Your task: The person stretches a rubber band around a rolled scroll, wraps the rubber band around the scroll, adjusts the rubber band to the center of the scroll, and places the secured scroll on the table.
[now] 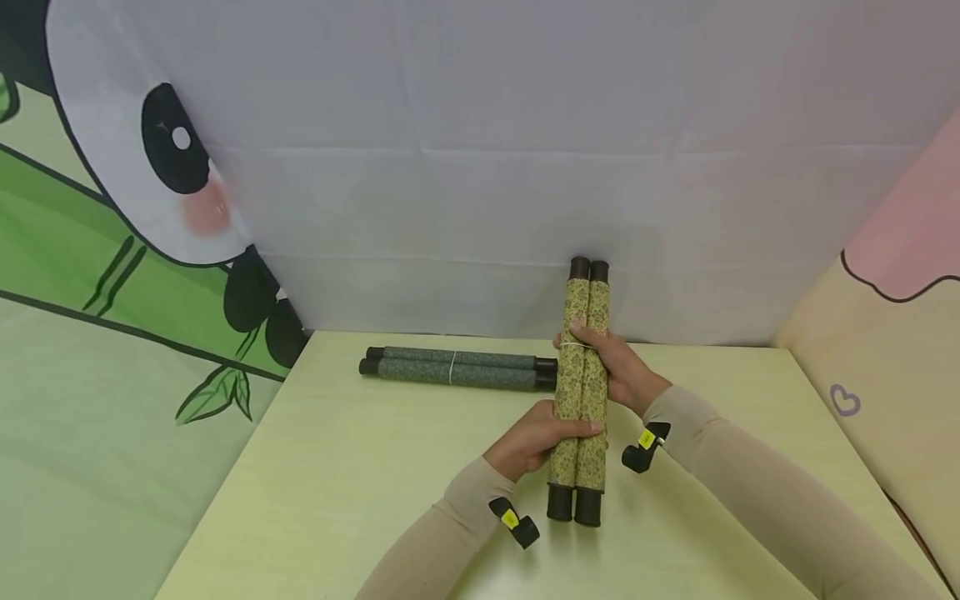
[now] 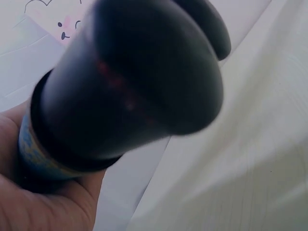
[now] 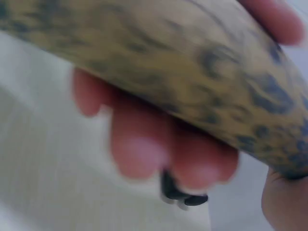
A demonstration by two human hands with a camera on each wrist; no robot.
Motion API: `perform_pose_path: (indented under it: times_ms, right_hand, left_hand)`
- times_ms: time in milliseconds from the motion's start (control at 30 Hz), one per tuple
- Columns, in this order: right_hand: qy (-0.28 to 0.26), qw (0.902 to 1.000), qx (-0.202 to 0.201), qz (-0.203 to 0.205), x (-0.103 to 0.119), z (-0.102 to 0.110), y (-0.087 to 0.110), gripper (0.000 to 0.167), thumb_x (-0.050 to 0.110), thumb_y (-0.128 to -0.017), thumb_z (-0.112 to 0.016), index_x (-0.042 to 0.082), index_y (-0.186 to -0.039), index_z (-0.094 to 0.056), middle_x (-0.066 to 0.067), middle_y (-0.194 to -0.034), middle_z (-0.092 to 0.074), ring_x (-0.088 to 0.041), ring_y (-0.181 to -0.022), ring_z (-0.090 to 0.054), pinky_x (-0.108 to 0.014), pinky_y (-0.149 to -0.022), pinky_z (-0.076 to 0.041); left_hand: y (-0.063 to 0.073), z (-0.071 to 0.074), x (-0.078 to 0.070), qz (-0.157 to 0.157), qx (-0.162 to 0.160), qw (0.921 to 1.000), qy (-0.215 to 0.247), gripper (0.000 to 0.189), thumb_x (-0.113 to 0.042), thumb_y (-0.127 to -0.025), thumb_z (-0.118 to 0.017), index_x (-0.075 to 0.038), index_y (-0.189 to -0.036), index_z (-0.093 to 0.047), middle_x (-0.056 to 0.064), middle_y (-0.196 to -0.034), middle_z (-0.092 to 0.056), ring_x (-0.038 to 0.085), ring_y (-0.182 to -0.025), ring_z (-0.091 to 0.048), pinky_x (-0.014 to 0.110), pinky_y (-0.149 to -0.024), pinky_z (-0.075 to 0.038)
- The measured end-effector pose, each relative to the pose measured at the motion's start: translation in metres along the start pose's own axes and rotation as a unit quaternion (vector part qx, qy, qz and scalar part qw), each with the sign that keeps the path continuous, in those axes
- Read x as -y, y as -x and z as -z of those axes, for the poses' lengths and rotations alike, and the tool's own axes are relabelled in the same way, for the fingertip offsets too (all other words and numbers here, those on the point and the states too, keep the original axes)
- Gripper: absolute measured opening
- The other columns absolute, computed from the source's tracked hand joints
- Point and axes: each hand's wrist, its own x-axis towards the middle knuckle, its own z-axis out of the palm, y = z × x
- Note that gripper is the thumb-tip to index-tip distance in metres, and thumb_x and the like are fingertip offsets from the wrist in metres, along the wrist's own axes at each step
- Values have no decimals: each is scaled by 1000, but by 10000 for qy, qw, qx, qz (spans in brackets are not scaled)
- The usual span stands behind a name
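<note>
Both hands hold a pair of yellow patterned tubes (image 1: 583, 392) with black end caps, bound side by side by a thin white band. The pair stands tilted off the table, its far end in front of the back wall. My left hand (image 1: 534, 437) grips the lower part, thumb across the front. Higher up, near the band, my right hand (image 1: 626, 371) grips it from the right side. A black end cap (image 2: 130, 82) fills much of the left wrist view. In the right wrist view, curled fingers (image 3: 139, 149) show under the patterned tube (image 3: 207, 72).
A second bound pair, dark green tubes (image 1: 457, 369) with black ends, lies crosswise on the pale table (image 1: 300, 500) near its back edge. Its right end meets the yellow pair in view. A white backdrop (image 1: 480, 208) rises behind, with printed cloth on both sides.
</note>
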Motion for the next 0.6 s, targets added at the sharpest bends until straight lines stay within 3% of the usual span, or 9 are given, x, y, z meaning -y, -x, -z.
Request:
perform_pose_path:
  times_ms: [433,600]
  right_hand:
    - [-183,9998,13,-46,-16,2,7,60,31,-103,-63,4,-148,-35,-7,-115,-63,-18,-98,-64,-34,-78,-56]
    - [106,9999,63,-32,-25,0,11,56,33,-104,-61,5,-146,-37,-7,-114,-66,-20,-99,-64,-36,-78,-57]
  left_hand:
    - [0,4,3,30,73,10000,23,31,-11,-93,-73,3,-118,-64,15,-100,-72,23,-86,-73,38,-78,-60]
    - [-1,7,4,-67,67,9999,87,32,-10,-94,-71,5,-121,-63,15,-101,-72,23,-86,-72,38,-78,-60]
